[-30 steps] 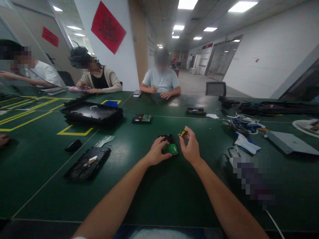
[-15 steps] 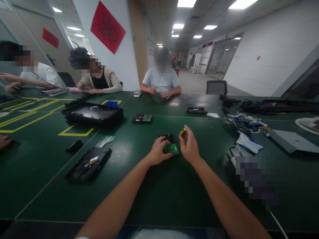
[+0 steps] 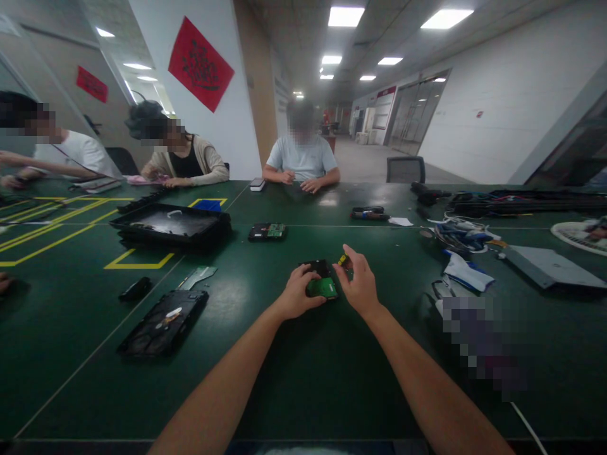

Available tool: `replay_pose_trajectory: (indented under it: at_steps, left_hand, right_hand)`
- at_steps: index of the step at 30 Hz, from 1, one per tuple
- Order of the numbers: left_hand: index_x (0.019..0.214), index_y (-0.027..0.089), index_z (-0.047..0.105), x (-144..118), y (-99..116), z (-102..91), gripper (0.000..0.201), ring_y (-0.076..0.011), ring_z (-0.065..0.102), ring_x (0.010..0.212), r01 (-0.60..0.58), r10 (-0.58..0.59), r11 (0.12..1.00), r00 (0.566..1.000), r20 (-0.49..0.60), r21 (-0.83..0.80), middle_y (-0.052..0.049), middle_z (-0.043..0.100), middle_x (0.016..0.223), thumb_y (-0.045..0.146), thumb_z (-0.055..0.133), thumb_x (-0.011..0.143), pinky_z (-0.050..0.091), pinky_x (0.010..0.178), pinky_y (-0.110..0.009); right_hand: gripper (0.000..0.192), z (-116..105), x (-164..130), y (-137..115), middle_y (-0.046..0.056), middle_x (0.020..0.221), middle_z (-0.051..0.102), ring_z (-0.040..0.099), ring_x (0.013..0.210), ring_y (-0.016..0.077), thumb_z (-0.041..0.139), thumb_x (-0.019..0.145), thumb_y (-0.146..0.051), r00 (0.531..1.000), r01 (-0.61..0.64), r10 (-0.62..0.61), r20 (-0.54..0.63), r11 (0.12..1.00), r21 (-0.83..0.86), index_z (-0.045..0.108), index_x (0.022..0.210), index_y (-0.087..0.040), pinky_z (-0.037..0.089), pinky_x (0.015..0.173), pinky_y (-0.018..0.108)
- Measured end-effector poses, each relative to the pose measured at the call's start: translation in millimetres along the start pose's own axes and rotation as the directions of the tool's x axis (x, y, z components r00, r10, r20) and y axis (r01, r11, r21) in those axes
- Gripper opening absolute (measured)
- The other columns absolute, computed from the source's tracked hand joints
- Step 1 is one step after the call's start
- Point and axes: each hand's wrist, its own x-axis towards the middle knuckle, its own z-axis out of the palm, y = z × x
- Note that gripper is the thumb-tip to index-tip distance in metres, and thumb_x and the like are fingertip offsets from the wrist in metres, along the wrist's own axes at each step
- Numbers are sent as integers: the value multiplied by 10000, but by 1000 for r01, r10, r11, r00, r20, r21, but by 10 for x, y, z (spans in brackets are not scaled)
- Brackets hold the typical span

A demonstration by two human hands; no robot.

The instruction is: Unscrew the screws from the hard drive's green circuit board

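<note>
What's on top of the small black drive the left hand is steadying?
A green circuit board lies on the near end of the black drive, with the left hand gripping its edge. The fingers cover the board's left side, so any screws there are hidden.

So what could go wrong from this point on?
The right hand pinches a small yellow tool at the fingertips only; it could slip onto the green circuit board. The left hand steadies the small drive by one edge, so it may skid on the table.
</note>
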Motion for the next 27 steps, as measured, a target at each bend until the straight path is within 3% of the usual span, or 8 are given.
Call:
replay_pose_trajectory:
  at_steps: [2,7,12,19,23,27]
  left_hand:
    - [1253,248,638,4,-10,17,610,-394,300,1494,4,-4,1000,1000,-13,4,-141,399,1551,452,843,715,304,1198,-612]
    - [1263,253,634,2,-11,21,617,-391,300,1497,14,-14,1000,1000,-2,4,-140,391,1562,455,842,719,299,1203,-607]
    - [1259,243,636,-7,-1,5,593,-375,284,1508,5,-5,1000,1000,1,-5,-144,374,1573,441,834,736,284,1220,-578]
    - [1280,251,630,-13,1,-8,612,-384,273,1514,16,-16,1000,1000,10,-9,-131,353,1596,450,833,738,290,1218,-589]
    - [1293,241,624,-14,-2,-7,624,-377,276,1511,13,-13,1000,1000,12,-9,-141,348,1595,457,826,743,294,1221,-573]
    - [1275,240,632,-13,-20,13,609,-385,265,1512,15,-15,1000,1000,7,-17,-139,356,1588,456,828,740,288,1217,-583]
  right_hand:
    - [585,-6,2,-10,103,1116,623,648,941,263,543,997,-365,1000,11,-11,4,1000,1,355,1546,-285,603,827,480]
    - [608,-4,1,-37,148,1372,559,652,1064,269,461,1028,-319,1000,14,-14,3,998,68,245,1596,-282,586,931,500]
    - [565,-18,10,-26,117,1147,606,632,946,263,551,996,-367,1000,12,-12,-2,1000,17,374,1525,-276,605,823,472]
    - [565,-32,16,-53,135,1265,592,636,1018,271,475,1025,-348,1000,-1,1,-13,999,43,307,1559,-273,581,895,496]
    - [502,-34,60,-62,115,1145,611,641,918,253,534,1001,-391,1000,-11,11,-20,1000,-1,426,1471,-251,583,818,451]
    - [437,-76,166,-154,94,1067,612,629,826,219,550,993,-439,997,-42,46,60,997,-64,513,1379,-236,560,738,375]
